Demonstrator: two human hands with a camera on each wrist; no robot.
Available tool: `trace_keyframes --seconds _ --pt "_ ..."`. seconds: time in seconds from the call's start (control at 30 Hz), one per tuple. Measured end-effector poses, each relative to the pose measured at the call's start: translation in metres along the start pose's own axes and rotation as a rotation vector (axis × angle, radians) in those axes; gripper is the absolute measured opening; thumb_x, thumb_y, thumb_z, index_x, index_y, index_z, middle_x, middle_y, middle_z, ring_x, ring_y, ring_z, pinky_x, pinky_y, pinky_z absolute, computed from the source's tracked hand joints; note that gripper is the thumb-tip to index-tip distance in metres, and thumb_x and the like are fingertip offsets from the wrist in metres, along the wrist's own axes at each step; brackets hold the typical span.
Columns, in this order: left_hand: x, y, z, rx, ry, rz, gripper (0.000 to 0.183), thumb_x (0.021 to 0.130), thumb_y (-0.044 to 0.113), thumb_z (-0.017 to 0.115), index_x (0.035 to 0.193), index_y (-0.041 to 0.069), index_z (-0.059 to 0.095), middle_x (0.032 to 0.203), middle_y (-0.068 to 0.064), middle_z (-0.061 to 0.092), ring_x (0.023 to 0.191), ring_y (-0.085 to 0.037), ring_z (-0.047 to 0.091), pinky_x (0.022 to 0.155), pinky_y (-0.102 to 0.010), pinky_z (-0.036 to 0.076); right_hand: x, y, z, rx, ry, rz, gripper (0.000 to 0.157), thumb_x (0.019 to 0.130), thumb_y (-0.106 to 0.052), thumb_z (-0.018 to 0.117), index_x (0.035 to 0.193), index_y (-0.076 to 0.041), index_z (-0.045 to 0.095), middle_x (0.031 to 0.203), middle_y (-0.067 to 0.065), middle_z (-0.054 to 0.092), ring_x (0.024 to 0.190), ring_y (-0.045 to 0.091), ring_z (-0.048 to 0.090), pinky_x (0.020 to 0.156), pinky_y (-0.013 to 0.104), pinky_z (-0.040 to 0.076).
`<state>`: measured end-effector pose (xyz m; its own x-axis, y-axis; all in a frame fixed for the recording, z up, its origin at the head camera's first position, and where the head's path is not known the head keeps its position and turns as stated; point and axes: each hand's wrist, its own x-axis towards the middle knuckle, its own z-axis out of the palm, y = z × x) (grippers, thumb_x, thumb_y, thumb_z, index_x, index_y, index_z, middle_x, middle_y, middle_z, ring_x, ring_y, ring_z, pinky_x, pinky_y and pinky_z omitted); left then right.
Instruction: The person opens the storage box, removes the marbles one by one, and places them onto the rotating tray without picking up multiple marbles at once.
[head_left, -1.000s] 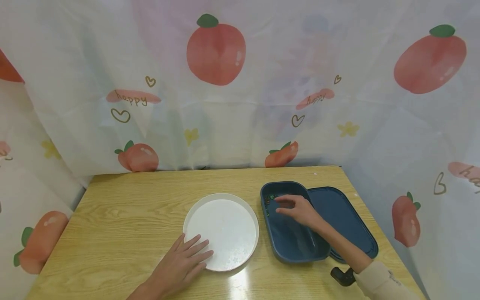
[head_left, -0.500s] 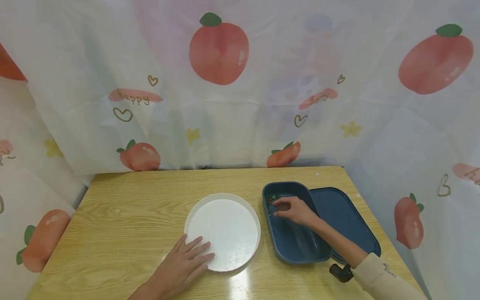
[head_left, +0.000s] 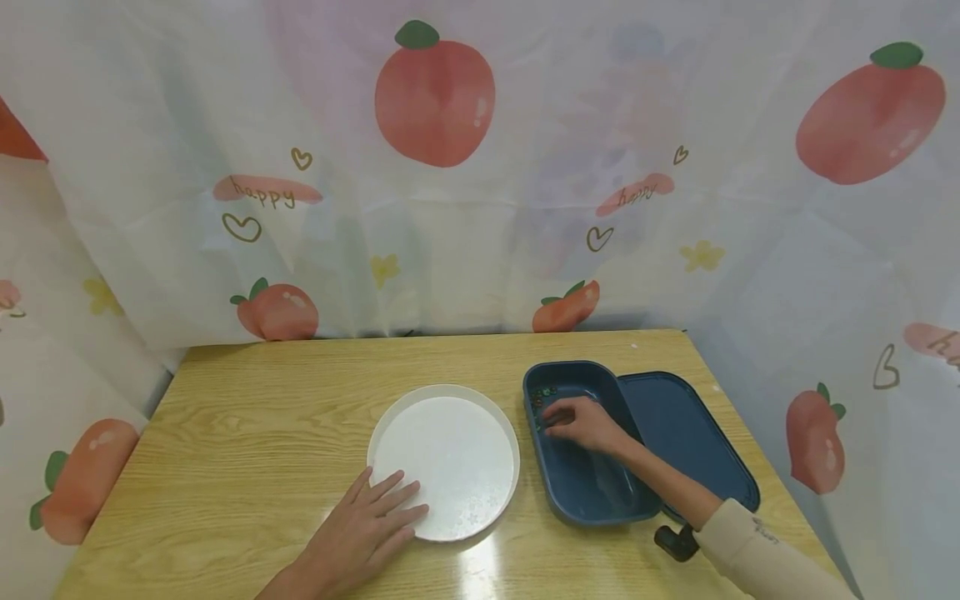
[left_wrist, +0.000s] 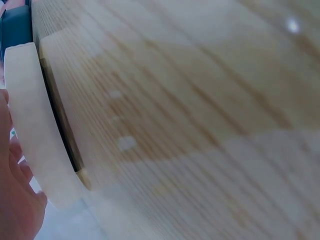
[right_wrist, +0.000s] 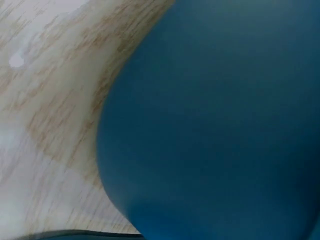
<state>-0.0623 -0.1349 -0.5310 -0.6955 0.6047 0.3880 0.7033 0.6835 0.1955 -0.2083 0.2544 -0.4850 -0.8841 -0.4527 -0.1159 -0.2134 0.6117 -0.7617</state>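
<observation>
My left hand [head_left: 356, 529] rests with spread fingers on the near-left rim of a round white plate [head_left: 465, 450]. In the left wrist view the plate's pale side wall [left_wrist: 35, 115] stands beside the fingers. To the right of the plate is a deep dark-blue box [head_left: 596, 492], and my right hand [head_left: 588, 427] reaches down into it. Its fingers are bent, with a gap between them and the thumb. Small green and red pieces [head_left: 549, 391] lie in the box's far-left corner by the fingertips. The right wrist view is mostly filled by the box's blue wall [right_wrist: 210, 125].
A flat dark-blue lid [head_left: 693, 437] lies to the right of the box, partly behind it. A small black object [head_left: 677, 543] sits near the right sleeve. The wooden table [head_left: 262, 433] meets a fruit-print curtain [head_left: 480, 250] at its back edge.
My right hand has shifted slightly left and down inside the box, its fingers more bent. The left hand stays on the plate's rim.
</observation>
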Motion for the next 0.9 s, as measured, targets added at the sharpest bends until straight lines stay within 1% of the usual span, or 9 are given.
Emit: trace_keyframes --seconds 0.13,0.23,0.33,0.57,0.7,0.9 --pt "0.000 0.000 0.000 -0.003 -0.008 -0.009 0.029 0.102 0.033 0.056 0.128 0.028 0.070 0.140 0.003 0.059 0.136 -0.024 0.047 0.110 -0.059 0.027 0.003 0.002 0.005 -0.047 0.010 -0.019 0.020 0.087 -0.008 0.076 0.104 0.002 0.072 0.097 0.012 0.074 0.089 0.023 0.071 0.070 0.031 0.057" --pt "0.000 0.001 0.000 -0.011 -0.017 -0.013 0.030 0.103 0.033 0.055 0.128 0.028 0.069 0.140 0.002 0.059 0.137 -0.024 0.046 0.109 -0.060 0.028 0.005 0.003 0.008 -0.080 0.030 -0.017 0.017 0.086 -0.009 0.077 0.101 -0.002 0.073 0.092 0.007 0.074 0.085 0.020 0.071 0.068 0.029 0.056" --pt "0.000 0.001 0.000 -0.014 -0.019 -0.013 0.030 0.103 0.033 0.054 0.128 0.027 0.069 0.140 0.002 0.059 0.137 -0.024 0.046 0.109 -0.061 0.029 0.006 0.003 0.010 -0.104 0.051 -0.028 0.014 0.085 -0.009 0.078 0.098 -0.003 0.074 0.089 0.005 0.074 0.083 0.018 0.071 0.067 0.029 0.056" --pt "0.001 0.003 -0.001 -0.030 -0.011 -0.012 0.029 0.102 0.032 0.056 0.128 0.026 0.070 0.139 0.001 0.059 0.136 -0.025 0.047 0.109 -0.061 0.029 0.010 0.005 0.015 -0.185 0.092 -0.046 0.009 0.083 -0.005 0.077 0.092 -0.007 0.074 0.085 -0.001 0.072 0.079 0.014 0.068 0.067 0.028 0.055" --pt "0.001 0.003 -0.001 -0.023 -0.015 -0.011 0.029 0.102 0.032 0.057 0.128 0.027 0.069 0.139 0.002 0.059 0.135 -0.025 0.048 0.108 -0.061 0.029 0.011 0.004 0.017 -0.200 0.103 -0.040 0.010 0.082 -0.002 0.075 0.089 -0.008 0.073 0.081 -0.003 0.070 0.076 0.012 0.067 0.067 0.028 0.054" --pt "0.001 0.002 -0.001 -0.034 -0.005 -0.012 0.029 0.101 0.031 0.058 0.127 0.026 0.070 0.139 0.001 0.060 0.135 -0.026 0.048 0.108 -0.061 0.029 0.013 0.005 0.018 -0.207 0.102 -0.029 0.010 0.082 -0.001 0.075 0.088 -0.009 0.072 0.080 -0.004 0.069 0.075 0.011 0.065 0.067 0.030 0.054"
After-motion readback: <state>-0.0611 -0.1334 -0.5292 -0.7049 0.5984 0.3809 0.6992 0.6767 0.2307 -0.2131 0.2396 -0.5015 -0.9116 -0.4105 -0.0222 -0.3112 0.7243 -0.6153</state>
